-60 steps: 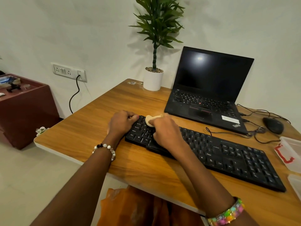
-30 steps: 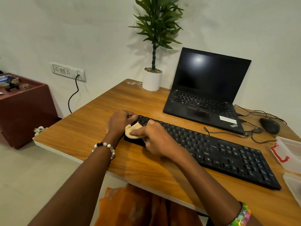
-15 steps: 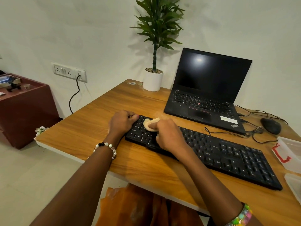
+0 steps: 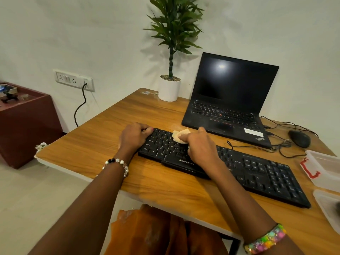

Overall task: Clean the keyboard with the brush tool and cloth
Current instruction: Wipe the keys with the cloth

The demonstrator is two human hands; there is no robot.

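The one camera sits on my head, looking forward and down along both my forearms at the bench [image 4: 103, 142], close enough that my arms fill the lower frame. It faces the wall [image 4: 92, 34] behind, with the keyboard [image 4: 257, 173] near the middle. Its wide lens bends the edges and takes in the floor [image 4: 27, 199] at left.

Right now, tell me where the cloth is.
In the head view, the cloth is under the right hand, pressed on the keyboard top rows, left of centre, just before the laptop.
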